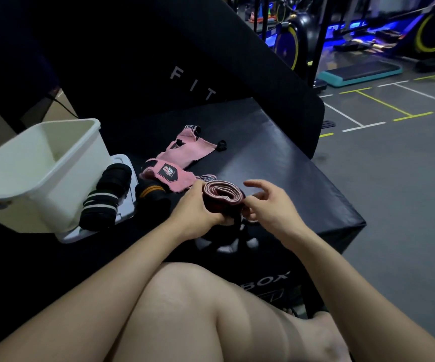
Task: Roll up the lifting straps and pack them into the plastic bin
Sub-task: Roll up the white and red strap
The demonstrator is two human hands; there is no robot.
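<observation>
A dark red strap with a pale inner face point(223, 195) is wound into a loose oval roll above the black padded box point(276, 158). My left hand point(194, 207) grips the roll from the left side. My right hand point(267, 205) pinches its right end with thumb and lower fingers, the index finger raised. Pink straps point(177, 159) lie unrolled just behind the roll. The white plastic bin point(36, 173) stands at the left with its opening tilted toward me; I see nothing inside it.
Black rolled wraps with pale stripes point(106, 197) lie on the white bin lid point(125, 205) beside the bin. A black roll with orange stripes point(151, 194) sits next to them. My bare knee fills the foreground. Exercise bikes and a teal step platform point(360, 73) stand far right.
</observation>
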